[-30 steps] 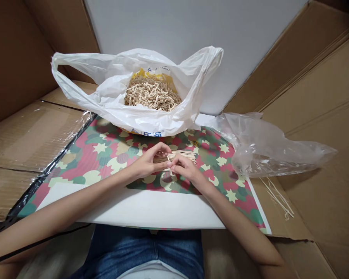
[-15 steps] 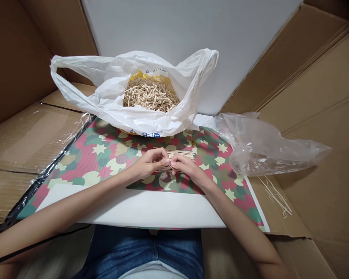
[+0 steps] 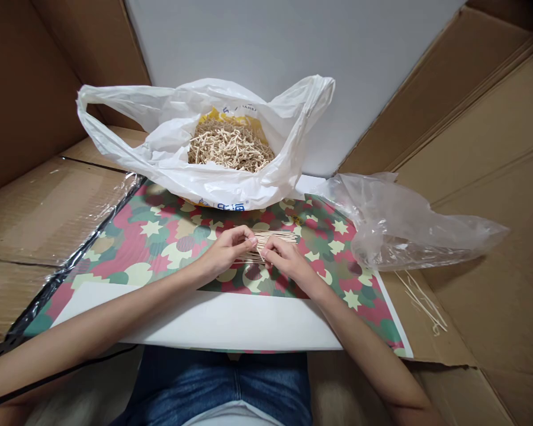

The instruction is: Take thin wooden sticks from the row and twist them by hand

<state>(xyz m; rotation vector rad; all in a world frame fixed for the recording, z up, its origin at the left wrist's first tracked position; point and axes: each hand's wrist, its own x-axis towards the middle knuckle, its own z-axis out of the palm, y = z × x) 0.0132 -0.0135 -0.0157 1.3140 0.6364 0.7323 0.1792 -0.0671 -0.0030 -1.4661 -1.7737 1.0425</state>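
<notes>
A flat row of thin pale wooden sticks (image 3: 277,238) lies on the patterned mat in front of me, with its ends pointing left and right. My left hand (image 3: 228,250) pinches the left part of the row, and my right hand (image 3: 285,262) grips it from the right. Their fingertips nearly meet and hide the middle of the row. Farther ahead, a white plastic bag (image 3: 169,160) holds a heap of tangled wooden sticks (image 3: 230,148), out of reach of neither hand's fingertips by contact: neither hand touches it.
The red, green and cream patterned mat (image 3: 128,254) lies on a white board (image 3: 204,316), within cardboard walls (image 3: 484,148). A crumpled clear plastic bag (image 3: 408,225) lies to the right, with several loose sticks (image 3: 420,302) on cardboard below it. My jeans show at the bottom.
My fingertips have shifted slightly on the sticks, and my hands stand a little farther apart. The bags and mat have not moved apart from a slight shift of the view.
</notes>
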